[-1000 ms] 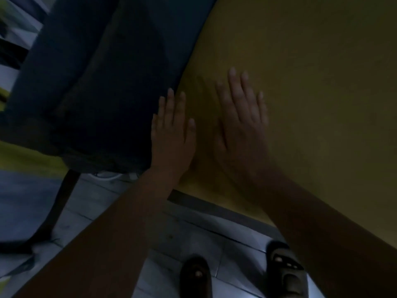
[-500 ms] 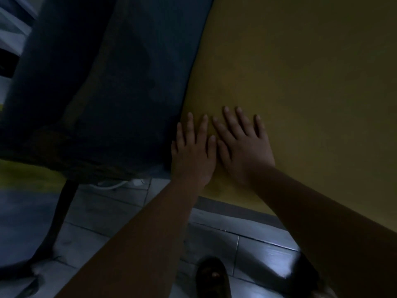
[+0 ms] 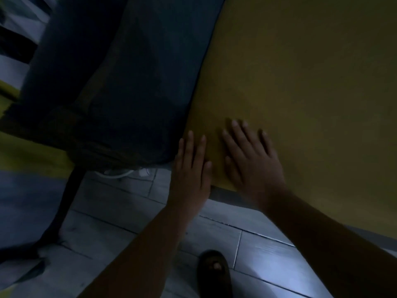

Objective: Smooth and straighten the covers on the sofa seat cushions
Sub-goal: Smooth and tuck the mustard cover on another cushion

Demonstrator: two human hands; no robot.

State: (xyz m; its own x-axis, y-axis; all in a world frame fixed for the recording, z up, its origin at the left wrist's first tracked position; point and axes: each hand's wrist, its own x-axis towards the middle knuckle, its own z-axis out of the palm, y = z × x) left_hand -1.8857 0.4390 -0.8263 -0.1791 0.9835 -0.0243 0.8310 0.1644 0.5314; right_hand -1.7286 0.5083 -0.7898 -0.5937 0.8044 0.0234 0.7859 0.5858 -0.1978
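Far to the left of our hands we see a dark slanting leg standing on the grey tiled floor. Above it, just left of our left hand, lies a dark blue cushion, its cover creased and bunched near the front corner. A white cable shows on the tiles under that corner, close to the left hand's wrist side. Our left hand lies flat, fingers straight and close together, and holds nothing. Its fingers rest along the seam where the blue cushion meets the yellow seat cover, while its heel hangs past the front edge, over the floor. Just beside it, with a narrow strip of yellow between them, our right hand lies flat too, fingers spread a little, palm down on the yellow cover near its front left corner. It grips nothing either. The yellow cover runs away from the right hand's fingertips and far out to its right, and looks smooth in the dim light. Below the hands, between our two forearms, a foot in a dark sandal stands on the tiles.
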